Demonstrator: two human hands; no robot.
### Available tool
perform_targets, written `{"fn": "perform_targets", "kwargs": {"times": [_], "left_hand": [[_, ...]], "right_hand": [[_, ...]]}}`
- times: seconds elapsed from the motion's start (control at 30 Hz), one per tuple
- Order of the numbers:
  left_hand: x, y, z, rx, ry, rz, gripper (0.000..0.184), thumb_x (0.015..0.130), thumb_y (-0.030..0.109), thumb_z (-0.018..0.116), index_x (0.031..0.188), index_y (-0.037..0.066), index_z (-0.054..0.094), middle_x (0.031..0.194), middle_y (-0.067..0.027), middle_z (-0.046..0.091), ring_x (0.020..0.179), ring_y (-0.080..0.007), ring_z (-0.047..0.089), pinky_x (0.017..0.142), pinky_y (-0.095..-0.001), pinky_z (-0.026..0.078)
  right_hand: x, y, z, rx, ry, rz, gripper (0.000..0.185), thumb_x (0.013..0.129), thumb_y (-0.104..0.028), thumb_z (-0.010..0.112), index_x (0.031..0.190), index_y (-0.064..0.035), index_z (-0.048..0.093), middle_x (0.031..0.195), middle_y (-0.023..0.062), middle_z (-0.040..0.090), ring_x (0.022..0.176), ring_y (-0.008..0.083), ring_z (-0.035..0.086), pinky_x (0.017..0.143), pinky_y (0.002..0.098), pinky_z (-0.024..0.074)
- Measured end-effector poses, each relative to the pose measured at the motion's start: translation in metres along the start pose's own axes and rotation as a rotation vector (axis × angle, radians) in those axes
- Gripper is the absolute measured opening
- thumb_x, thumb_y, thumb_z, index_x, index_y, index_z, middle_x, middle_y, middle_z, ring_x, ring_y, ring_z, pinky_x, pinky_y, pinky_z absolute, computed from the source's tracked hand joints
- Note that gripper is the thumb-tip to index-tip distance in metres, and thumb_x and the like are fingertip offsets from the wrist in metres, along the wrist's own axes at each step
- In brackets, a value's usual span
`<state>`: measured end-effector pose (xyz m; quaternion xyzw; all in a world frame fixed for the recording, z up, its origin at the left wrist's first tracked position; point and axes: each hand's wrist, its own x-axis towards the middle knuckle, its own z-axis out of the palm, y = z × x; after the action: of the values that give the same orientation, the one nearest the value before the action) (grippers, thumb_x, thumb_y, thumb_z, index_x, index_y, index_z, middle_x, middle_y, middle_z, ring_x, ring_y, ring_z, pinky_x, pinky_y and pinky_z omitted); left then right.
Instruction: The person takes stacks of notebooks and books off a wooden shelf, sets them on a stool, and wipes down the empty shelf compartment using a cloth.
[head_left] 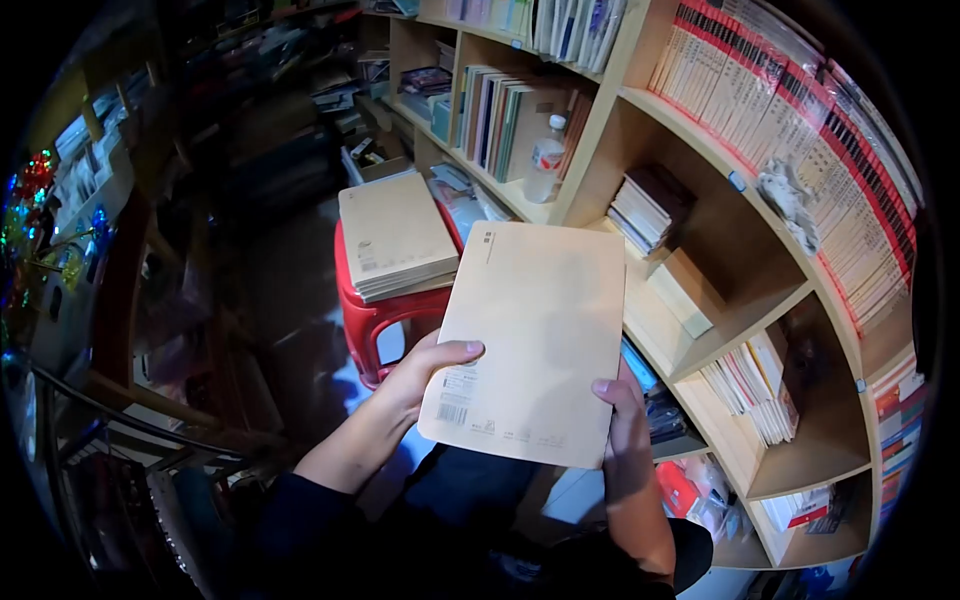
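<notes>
A tan notebook [535, 320] with rounded corners is held up in front of me, its barcode side facing me. My left hand [436, 372] grips its lower left edge, thumb lying on the cover. At the lower right edge, my right hand [626, 412] grips it too, with the thumb on top. The other fingers of both hands are hidden beneath, so I cannot tell whether it is one notebook or several. Just beyond, a stack of similar tan notebooks [400, 232] lies on a red plastic stool [372, 318].
A wooden bookshelf [690, 125] curves along the right, holding red-and-white book spines [760, 120], a plastic bottle [545, 165] and a stack of small books [642, 215]. To the left stand dark shelves and shiny coloured decorations [40, 215]. An open box [378, 160] sits behind the stool.
</notes>
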<state>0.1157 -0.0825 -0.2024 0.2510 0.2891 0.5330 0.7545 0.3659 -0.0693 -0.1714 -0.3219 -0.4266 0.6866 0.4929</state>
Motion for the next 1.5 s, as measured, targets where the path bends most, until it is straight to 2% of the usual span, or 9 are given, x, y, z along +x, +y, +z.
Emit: {"fn": "perform_targets", "kwargs": {"times": [0.1,0.27,0.4,0.6,0.7,0.87,1.17,1.3,1.5], "left_hand": [[0.000,0.011,0.000,-0.048,0.053,0.120,0.059,0.083,0.015,0.067,0.134,-0.007,0.046,0.120,-0.0175,0.062,0.107,-0.0246,0.064,0.093,-0.0361,0.051],[0.011,0.077,-0.036,-0.059,0.182,0.254,0.038,0.086,0.018,0.064,0.116,-0.005,0.058,0.105,-0.0190,0.067,0.094,-0.0281,0.068,0.083,-0.0412,0.056],[0.040,0.133,-0.077,-0.049,0.202,0.354,0.039,0.087,0.019,0.063,0.118,-0.005,0.057,0.109,-0.0183,0.067,0.095,-0.0293,0.068,0.085,-0.0411,0.056],[0.092,0.167,-0.156,0.057,0.296,0.458,0.033,0.089,0.016,0.061,0.115,-0.004,0.057,0.107,-0.0173,0.067,0.095,-0.0290,0.068,0.088,-0.0386,0.055],[0.111,0.167,-0.188,0.047,0.221,0.394,0.032,0.090,0.016,0.060,0.114,-0.005,0.057,0.106,-0.0167,0.069,0.093,-0.0282,0.069,0.084,-0.0384,0.057],[0.125,0.161,-0.186,0.083,0.322,0.392,0.039,0.088,0.019,0.061,0.119,-0.004,0.055,0.109,-0.0173,0.067,0.098,-0.0289,0.066,0.089,-0.0399,0.054],[0.117,0.179,-0.181,0.305,0.459,0.181,0.034,0.090,0.021,0.061,0.115,-0.002,0.060,0.106,-0.0139,0.069,0.095,-0.0249,0.067,0.089,-0.0375,0.052],[0.102,0.193,-0.171,0.340,0.537,0.031,0.048,0.089,0.020,0.060,0.126,-0.008,0.048,0.121,-0.0213,0.059,0.112,-0.0312,0.059,0.101,-0.0420,0.044],[0.100,0.206,-0.162,0.308,0.665,0.035,0.049,0.087,0.022,0.059,0.122,-0.011,0.047,0.109,-0.0224,0.060,0.097,-0.0328,0.061,0.093,-0.0430,0.049]], "right_hand": [[0.018,-0.003,0.003,-0.018,-0.099,-0.001,0.061,0.083,-0.010,0.057,0.140,0.0034,0.039,0.131,0.0144,0.054,0.118,0.0222,0.054,0.104,0.0315,0.0387],[0.008,-0.046,-0.021,-0.408,-0.111,-0.132,0.058,0.086,-0.007,0.055,0.142,-0.0046,0.040,0.139,0.0158,0.047,0.115,0.0220,0.055,0.099,0.0352,0.0441],[-0.018,-0.053,-0.094,-0.506,-0.056,-0.013,0.038,0.088,-0.007,0.053,0.125,-0.0029,0.055,0.127,0.0112,0.057,0.109,0.0177,0.057,0.089,0.0299,0.0463],[-0.060,-0.038,-0.182,-0.648,0.127,0.160,0.031,0.092,-0.015,0.053,0.118,0.0002,0.058,0.113,0.0104,0.064,0.098,0.0157,0.061,0.082,0.0276,0.0465],[-0.074,-0.032,-0.202,-0.628,0.165,0.210,0.030,0.091,-0.011,0.054,0.118,0.0008,0.058,0.109,0.0108,0.065,0.095,0.0166,0.062,0.083,0.0281,0.0470],[-0.084,-0.028,-0.210,-0.609,0.202,0.265,0.032,0.087,-0.010,0.056,0.116,0.0017,0.057,0.110,0.0120,0.065,0.096,0.0186,0.062,0.087,0.0298,0.0474],[-0.091,-0.033,-0.209,-0.556,0.173,0.260,0.031,0.086,-0.013,0.062,0.115,-0.0010,0.058,0.106,0.0069,0.063,0.089,0.0098,0.056,0.070,0.0203,0.0433],[-0.097,-0.038,-0.208,-0.536,0.187,0.285,0.032,0.086,-0.014,0.062,0.115,-0.0013,0.058,0.107,0.0064,0.063,0.092,0.0096,0.055,0.072,0.0205,0.0430],[-0.109,-0.036,-0.215,-0.525,0.150,0.202,0.030,0.086,-0.012,0.064,0.113,-0.0009,0.059,0.109,0.0047,0.063,0.096,0.0098,0.055,0.079,0.0215,0.0434]]}}
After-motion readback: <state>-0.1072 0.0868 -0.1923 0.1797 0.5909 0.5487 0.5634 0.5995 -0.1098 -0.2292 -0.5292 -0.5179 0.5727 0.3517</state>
